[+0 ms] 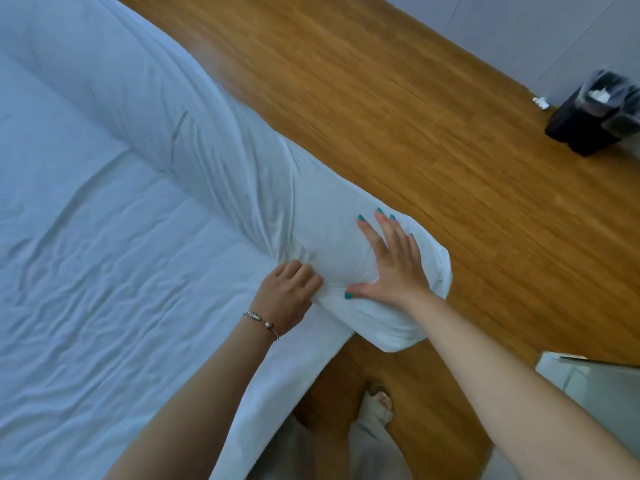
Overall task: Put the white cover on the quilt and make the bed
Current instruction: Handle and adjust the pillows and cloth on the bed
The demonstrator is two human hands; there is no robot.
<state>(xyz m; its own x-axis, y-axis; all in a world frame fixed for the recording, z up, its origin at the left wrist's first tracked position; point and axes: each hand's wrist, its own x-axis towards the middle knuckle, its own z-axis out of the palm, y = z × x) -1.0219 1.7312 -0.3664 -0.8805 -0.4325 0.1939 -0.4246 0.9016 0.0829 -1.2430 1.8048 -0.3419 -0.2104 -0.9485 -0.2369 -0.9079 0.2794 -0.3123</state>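
Note:
The quilt in its white cover (221,147) lies as a long thick roll along the right edge of the bed (86,271), running from the far left down to the near corner. Its near end bulges over the bed corner. My right hand (391,261) presses flat on that end, fingers spread and straight. My left hand (289,289), with a bracelet at the wrist, sits just left of it, fingers curled into the cover's gathered folds, gripping the fabric. The white sheet on the mattress is wrinkled.
Wooden floor (415,116) runs along the bed's right side. A black bin (595,112) with a liner stands at the far right by the wall, a scrap of paper (541,102) beside it. A grey furniture corner (588,386) is at lower right. My foot (375,407) stands below the bed corner.

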